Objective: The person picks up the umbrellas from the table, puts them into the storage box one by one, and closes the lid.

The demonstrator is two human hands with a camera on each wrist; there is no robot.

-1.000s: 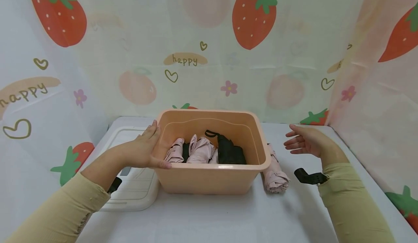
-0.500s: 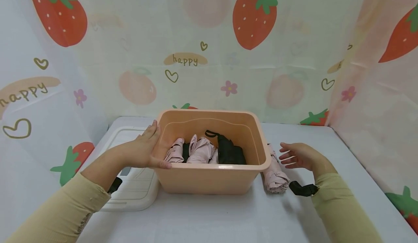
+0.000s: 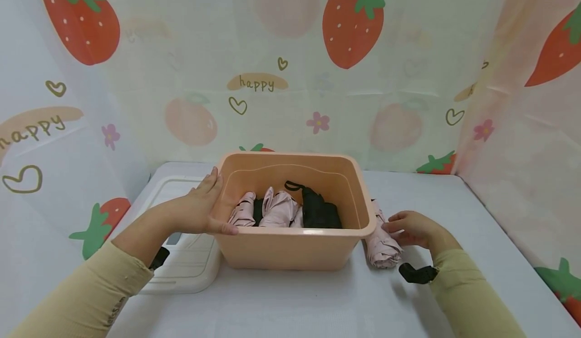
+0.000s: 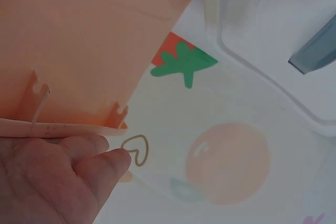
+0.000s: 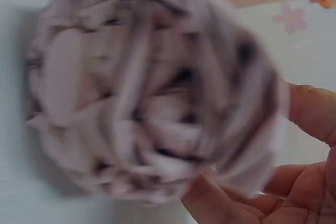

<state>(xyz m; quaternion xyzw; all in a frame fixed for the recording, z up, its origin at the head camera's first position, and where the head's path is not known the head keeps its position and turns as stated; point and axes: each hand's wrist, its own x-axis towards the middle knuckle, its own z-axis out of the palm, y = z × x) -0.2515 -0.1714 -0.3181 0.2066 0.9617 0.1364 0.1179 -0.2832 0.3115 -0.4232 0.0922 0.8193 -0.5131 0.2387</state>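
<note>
A peach plastic bin [image 3: 290, 255] stands mid-table and holds folded umbrellas, pink ones [image 3: 279, 212] and a black one [image 3: 320, 213]. My left hand [image 3: 204, 209] lies flat against the bin's left wall, fingers straight, thumb along the rim. In the left wrist view the hand [image 4: 58, 182] sits just under the bin's lip [image 4: 79, 128]. Another pink folded umbrella [image 3: 383, 247] lies on the table against the bin's right side. My right hand [image 3: 408, 228] curls its fingers round it. Close up, the fingers [image 5: 315, 114] wrap the umbrella's bunched end [image 5: 152, 93].
A white lid [image 3: 190, 262] lies flat on the table left of the bin, partly under my left forearm. Strawberry-print sheets wall in the table at the back and both sides. Bare white tabletop [image 3: 295, 302] runs in front of the bin.
My right hand has come down and left from mid-air to the pink umbrella beside the bin, and its fingers have curled round it. The left hand and the bin have not moved.
</note>
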